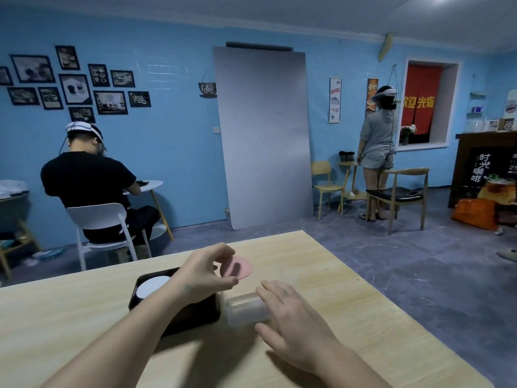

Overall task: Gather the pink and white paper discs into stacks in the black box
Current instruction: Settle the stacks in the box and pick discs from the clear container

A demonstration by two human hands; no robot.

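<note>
The left hand (207, 273) is curled, thumb and fingers pinching the near edge of a round pink paper disc (240, 268) just beyond its fingertips, an edge grip that suits lifting thin paper off the pale wooden table (321, 264). Under its wrist sits the shallow black box (179, 317) holding a white paper disc stack (152, 285). The right hand (291, 315), fingers straight, rests on a clear plastic tub (240, 309) beside the box, probably to steady it

Café. Coffee sign (207, 89) centre-left, framed cup prints (75, 89) upper left. Dark counter (460, 177) far right, wooden chairs (326, 186) mid-right.
</note>
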